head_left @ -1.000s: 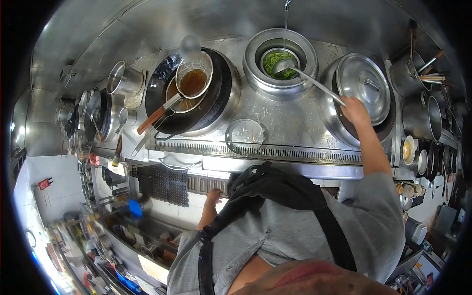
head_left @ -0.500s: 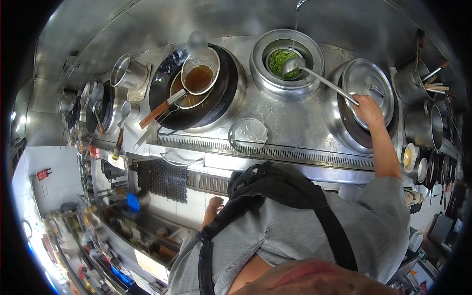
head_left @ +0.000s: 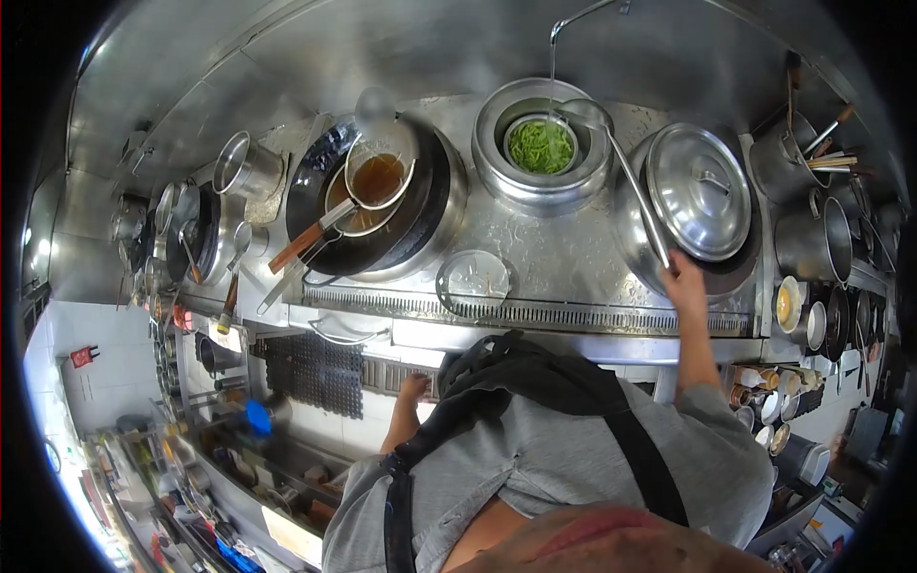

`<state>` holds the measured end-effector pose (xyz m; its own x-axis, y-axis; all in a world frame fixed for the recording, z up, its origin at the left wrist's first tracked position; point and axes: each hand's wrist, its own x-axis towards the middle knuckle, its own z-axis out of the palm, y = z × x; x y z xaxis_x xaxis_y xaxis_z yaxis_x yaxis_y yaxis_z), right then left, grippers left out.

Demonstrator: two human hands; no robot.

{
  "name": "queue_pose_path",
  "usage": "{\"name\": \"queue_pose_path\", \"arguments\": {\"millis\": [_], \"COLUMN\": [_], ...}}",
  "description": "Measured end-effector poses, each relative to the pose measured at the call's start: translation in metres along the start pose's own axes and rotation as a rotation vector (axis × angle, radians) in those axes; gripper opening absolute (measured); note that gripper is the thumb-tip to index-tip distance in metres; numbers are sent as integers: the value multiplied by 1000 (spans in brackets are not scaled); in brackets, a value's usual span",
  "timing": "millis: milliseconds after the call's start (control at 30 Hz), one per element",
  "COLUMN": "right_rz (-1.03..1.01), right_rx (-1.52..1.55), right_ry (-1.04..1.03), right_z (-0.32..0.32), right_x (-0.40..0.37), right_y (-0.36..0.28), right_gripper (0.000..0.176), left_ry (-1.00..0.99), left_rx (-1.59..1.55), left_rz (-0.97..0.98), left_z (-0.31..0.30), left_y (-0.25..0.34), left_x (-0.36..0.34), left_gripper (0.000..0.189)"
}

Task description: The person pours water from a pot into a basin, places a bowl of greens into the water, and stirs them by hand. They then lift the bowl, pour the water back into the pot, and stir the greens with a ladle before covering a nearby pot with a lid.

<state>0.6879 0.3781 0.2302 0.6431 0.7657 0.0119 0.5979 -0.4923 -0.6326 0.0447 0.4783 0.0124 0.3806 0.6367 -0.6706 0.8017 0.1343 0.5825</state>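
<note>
My right hand [head_left: 684,279] is closed around the end of a long-handled metal ladle [head_left: 638,186]. The ladle's bowl rests over the rim of a large round metal pot [head_left: 492,143], tilted. In the pot sits a smaller metal container [head_left: 571,164] with green, cut vegetables [head_left: 540,147]. Water runs from a thin spout [head_left: 554,53] onto them. My left hand [head_left: 415,385] hangs low beside the black apron, away from the stove; its fingers look loosely apart, partly hidden, with nothing visible in them.
Left of the pot, a black wok [head_left: 430,191] holds strainers with brown liquid [head_left: 378,179]. A domed lid [head_left: 699,196] covers a wok on the right. A clear round dish or lid [head_left: 473,284] lies near the front grate. Metal pots [head_left: 812,244] stand at far right.
The ladle has lifted from the vegetables to the pot's right rim. My right hand has come nearer my body and slightly left. The view has shifted a little.
</note>
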Motion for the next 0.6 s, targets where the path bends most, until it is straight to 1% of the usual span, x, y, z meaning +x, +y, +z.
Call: {"name": "queue_pose_path", "arguments": {"millis": [33, 67, 100, 133, 200, 233, 267, 300, 333, 367, 400, 433, 467, 500, 533, 567, 600], "right_rz": [113, 64, 127, 107, 233, 227, 200, 174, 170, 148, 122, 88, 71, 21, -20, -112, -174], "right_rx": [165, 177, 296, 302, 375, 377, 524, 672, 676, 677, 676, 659, 659, 529, 397, 249, 145], "right_ry": [-49, 33, 11, 53, 76, 77, 102, 126, 127, 126, 123, 125, 115, 117, 121, 189, 237], "right_z": [3, 16, 23, 34, 19, 16, 16, 15, 10, 3, -1, 1, 2, 5, 7, 15, 19], "right_x": [-13, -24, -34, -39, -45, -42, -36, -31, -26, -18, -11, -2, 13, 31, 50, 81, 109], "right_y": [-15, -15, -15, -10, -55, -58, -62, -66, -75, -87, -97, -97, -99, -102, -103, -102, -107], "right_gripper": [42, 43, 45, 48, 46, 46, 47, 47, 47, 46, 46, 46, 46, 46, 45, 46, 50], "left_ry": [-20, -8, -19, -30, -5, 5, 10, 16, 24, 5, -92, -56, 123, 17, 9, 11, 10], "left_rx": [-111, -117, -92, -66, -41, -7, -6, -176, -346, -376, -65, 455, 822, 214, 74, 15, -4], "left_rz": [-97, -82, 20, 119, 136, 142, 145, -43, -232, -592, -258, 127, 432, 57, -60, -103, -107], "left_z": [-3, -5, -4, -1, 8, 12, 17, 25, 29, 30, 42, 40, 37, 47, 49, 51, 53], "left_y": [12, 16, 9, 3, 0, -3, -10, -22, -34, -43, -78, -69, -61, -92, -89, -85, -85], "left_x": [-1, -2, -7, -12, -22, -29, -31, -26, -14, 11, 31, 29, 25, 21, 16, 7, 3], "left_gripper": [22, 22, 20, 19, 19, 19, 19, 19, 19, 19, 20, 20, 21, 21, 21, 21, 21]}}
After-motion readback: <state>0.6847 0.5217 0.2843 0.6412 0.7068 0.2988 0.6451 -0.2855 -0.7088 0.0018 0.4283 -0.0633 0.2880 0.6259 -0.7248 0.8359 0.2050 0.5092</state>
